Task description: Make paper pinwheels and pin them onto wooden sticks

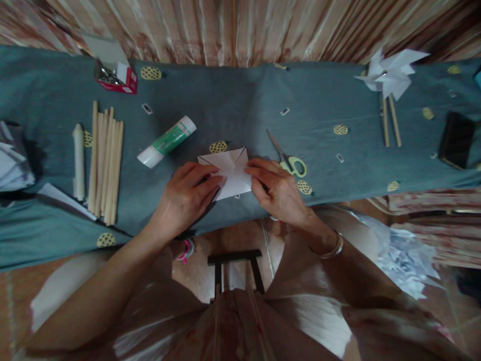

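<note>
A small white piece of paper (235,181) with crease lines meeting near its middle lies at the front of the cloth-covered table. My left hand (188,193) grips its left side, fingertips on top and the thumb close by. On the opposite edge, my right hand (278,189) pinches the paper between bent fingers and thumb. Scissors (288,159) with pale green handles lie just beyond my right hand, their blades pointing away. A green and white tube (168,141), seemingly a glue stick, rests beyond my left hand.
Several wooden sticks (107,168) and a white candle-like stick (78,163) lie left. Behind them stands an opened red box (122,80) of metal pieces. Folded papers (13,160) sit far left. A paper pinwheel (389,75) and a dark phone (457,140) are right.
</note>
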Available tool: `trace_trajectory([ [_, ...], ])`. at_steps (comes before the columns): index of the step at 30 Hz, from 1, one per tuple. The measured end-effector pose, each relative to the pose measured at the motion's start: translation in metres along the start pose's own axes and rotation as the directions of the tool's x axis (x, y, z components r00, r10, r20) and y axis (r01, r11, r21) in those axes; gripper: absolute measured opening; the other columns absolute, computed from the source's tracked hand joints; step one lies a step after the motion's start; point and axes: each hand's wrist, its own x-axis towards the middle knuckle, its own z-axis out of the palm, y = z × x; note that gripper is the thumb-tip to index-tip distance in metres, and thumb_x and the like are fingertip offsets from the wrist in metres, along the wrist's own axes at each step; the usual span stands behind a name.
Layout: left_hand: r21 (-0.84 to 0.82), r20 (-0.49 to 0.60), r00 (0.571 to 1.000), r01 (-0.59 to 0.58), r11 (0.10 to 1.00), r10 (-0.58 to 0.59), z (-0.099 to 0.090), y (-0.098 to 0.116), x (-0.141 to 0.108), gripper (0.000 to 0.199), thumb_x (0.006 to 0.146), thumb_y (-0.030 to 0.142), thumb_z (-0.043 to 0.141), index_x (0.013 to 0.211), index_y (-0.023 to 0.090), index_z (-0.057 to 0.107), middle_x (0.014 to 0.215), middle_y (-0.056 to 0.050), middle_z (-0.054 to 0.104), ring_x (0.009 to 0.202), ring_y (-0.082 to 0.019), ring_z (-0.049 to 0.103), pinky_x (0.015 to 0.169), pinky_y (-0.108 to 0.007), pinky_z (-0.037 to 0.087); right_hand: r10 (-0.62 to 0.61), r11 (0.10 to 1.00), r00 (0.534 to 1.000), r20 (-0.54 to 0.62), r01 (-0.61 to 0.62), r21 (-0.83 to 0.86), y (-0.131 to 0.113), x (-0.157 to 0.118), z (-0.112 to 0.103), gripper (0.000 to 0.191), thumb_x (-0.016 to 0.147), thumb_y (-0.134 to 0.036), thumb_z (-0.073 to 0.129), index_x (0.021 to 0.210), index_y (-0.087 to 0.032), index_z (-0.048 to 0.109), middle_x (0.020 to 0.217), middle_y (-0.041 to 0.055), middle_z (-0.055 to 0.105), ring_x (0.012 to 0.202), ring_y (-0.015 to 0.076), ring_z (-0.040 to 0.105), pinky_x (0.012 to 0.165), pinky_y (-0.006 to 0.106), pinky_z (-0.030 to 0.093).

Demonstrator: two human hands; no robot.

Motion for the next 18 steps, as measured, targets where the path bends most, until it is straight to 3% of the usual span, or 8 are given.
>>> trace_trajectory([
  [7, -0.021, -0.043, 0.998, 0.039, 0.999, -0.040, -0.004, 0.000, 0.002, 0.019, 0.094, 0.022, 0.058, 0.113, 0.024, 0.065, 0.108, -0.006, 0.071, 0.094, -0.021, 0.064, 0.082, -0.037, 0.055, 0.021, 1.000, 1.000, 0.015, -0.022, 0.022, 0.000, -0.001, 0.000, 0.029, 0.092, -0.016, 0.049, 0.110, -0.019, 0.072, 0.121, 0.0109, 0.071, 0.111, 0.0242, 0.067, 0.103, 0.045, 0.051],
  [11, -0.038, -0.074, 0.996, -0.047, 0.998, 0.044, -0.004, 0.009, 0.002, 0.020, 0.092, 0.024, 0.063, 0.111, 0.018, 0.063, 0.106, -0.009, 0.071, 0.093, -0.023, 0.062, 0.079, -0.038, 0.054, 0.015, 1.000, 1.000, 0.018, -0.015, 0.015, -0.001, 0.000, -0.001, 0.029, 0.092, -0.016, 0.048, 0.109, -0.018, 0.072, 0.120, 0.0116, 0.071, 0.110, 0.0240, 0.067, 0.103, 0.045, 0.051],
  [14, -0.012, 0.004, 0.995, -0.098, 0.995, 0.098, 0.000, 0.016, 0.002, 0.018, 0.093, 0.027, 0.062, 0.109, 0.017, 0.064, 0.102, -0.009, 0.071, 0.092, -0.023, 0.062, 0.077, -0.039, 0.052, 0.006, 1.000, 1.000, 0.008, -0.006, 0.026, -0.002, 0.000, 0.000, 0.029, 0.092, -0.015, 0.048, 0.107, -0.018, 0.072, 0.119, 0.0115, 0.072, 0.109, 0.0237, 0.068, 0.102, 0.044, 0.051],
  [18, 0.047, 0.088, 0.993, -0.081, 0.996, 0.076, 0.003, 0.019, 0.002, 0.015, 0.096, 0.023, 0.056, 0.104, 0.018, 0.068, 0.096, -0.007, 0.072, 0.088, -0.022, 0.064, 0.075, -0.037, 0.050, -0.014, 0.999, 1.000, -0.006, 0.015, 0.036, -0.004, 0.000, 0.001, 0.028, 0.091, -0.013, 0.049, 0.105, -0.016, 0.072, 0.116, 0.0124, 0.073, 0.109, 0.0231, 0.068, 0.101, 0.042, 0.052],
])
